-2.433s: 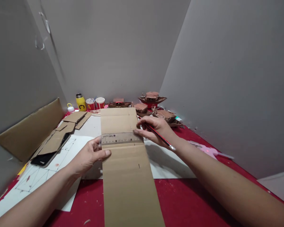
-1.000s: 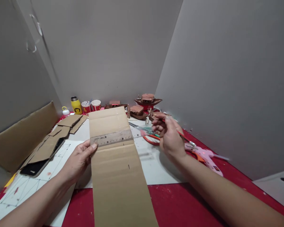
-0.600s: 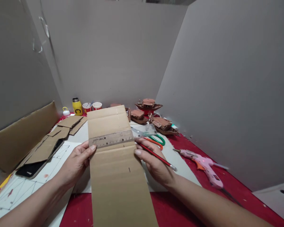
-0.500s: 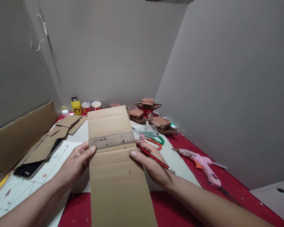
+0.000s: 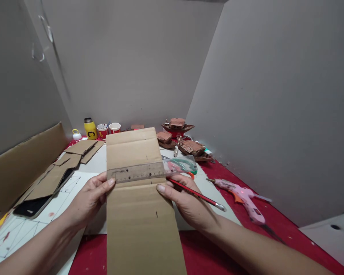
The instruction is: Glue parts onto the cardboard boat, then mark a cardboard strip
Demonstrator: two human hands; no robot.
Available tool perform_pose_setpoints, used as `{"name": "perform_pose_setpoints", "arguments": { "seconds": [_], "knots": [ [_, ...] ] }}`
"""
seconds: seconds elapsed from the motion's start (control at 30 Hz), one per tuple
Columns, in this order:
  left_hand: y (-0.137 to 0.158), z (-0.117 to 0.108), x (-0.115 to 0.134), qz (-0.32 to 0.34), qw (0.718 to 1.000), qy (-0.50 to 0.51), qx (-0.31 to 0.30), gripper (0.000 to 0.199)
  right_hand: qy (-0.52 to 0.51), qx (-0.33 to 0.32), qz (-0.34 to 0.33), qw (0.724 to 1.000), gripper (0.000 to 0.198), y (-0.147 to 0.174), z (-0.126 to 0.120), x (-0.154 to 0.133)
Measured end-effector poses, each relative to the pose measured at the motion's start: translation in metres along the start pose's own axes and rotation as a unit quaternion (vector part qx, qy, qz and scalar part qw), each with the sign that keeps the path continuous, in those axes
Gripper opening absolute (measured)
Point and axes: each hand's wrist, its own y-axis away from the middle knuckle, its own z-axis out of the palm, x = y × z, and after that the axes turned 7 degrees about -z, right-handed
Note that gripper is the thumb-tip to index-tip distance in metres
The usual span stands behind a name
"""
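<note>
Between my hands is a long strip of cardboard (image 5: 140, 217), creased across and bearing a few short pencil marks. A clear plastic ruler (image 5: 140, 172) lies across it, its right end sticking out past the cardboard's edge. My left hand (image 5: 94, 194) grips the cardboard's left edge, thumb on top near the ruler's end. On the opposite edge, my right hand (image 5: 186, 198) pinches the cardboard with its thumb on top. A red and black pencil (image 5: 200, 195) is also tucked in that hand, its eraser end pointing down to the right.
A pink glue gun (image 5: 243, 194) lies at the right. Scissors (image 5: 190, 175) sit partly behind the ruler. Brown model boats (image 5: 177, 125), paper cups (image 5: 115, 128) and a yellow bottle (image 5: 90, 129) stand at the back. Cardboard pieces (image 5: 50, 183) cover a phone (image 5: 40, 204) on the left.
The ruler has slid a little down and right on the cardboard, sticking out further. The pencil's eraser end has swung slightly right. Both hands keep their hold.
</note>
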Motion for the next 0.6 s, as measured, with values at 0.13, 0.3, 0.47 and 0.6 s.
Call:
{"name": "perform_pose_setpoints", "arguments": {
  "seconds": [0.13, 0.3, 0.47, 0.6],
  "knots": [
    [0.0016, 0.0002, 0.0006, 0.007, 1.000, -0.005, -0.003, 0.039, -0.033, 0.001, -0.002, 0.999, 0.030, 0.0001, -0.0005, 0.0015],
    [0.0023, 0.0032, -0.0026, 0.001, 1.000, 0.005, -0.010, 0.038, -0.074, -0.048, -0.036, 0.995, 0.024, -0.0034, -0.0019, -0.0021],
    [0.0020, 0.0045, -0.0083, -0.001, 1.000, -0.014, -0.021, 0.032, -0.032, -0.003, -0.047, 0.998, 0.026, -0.0072, -0.0064, 0.0022],
    [0.0016, 0.0062, -0.0091, 0.000, 1.000, -0.012, -0.019, 0.030, 0.047, 0.003, -0.073, 0.996, 0.028, -0.0079, -0.0090, 0.0071]
  ]
}}
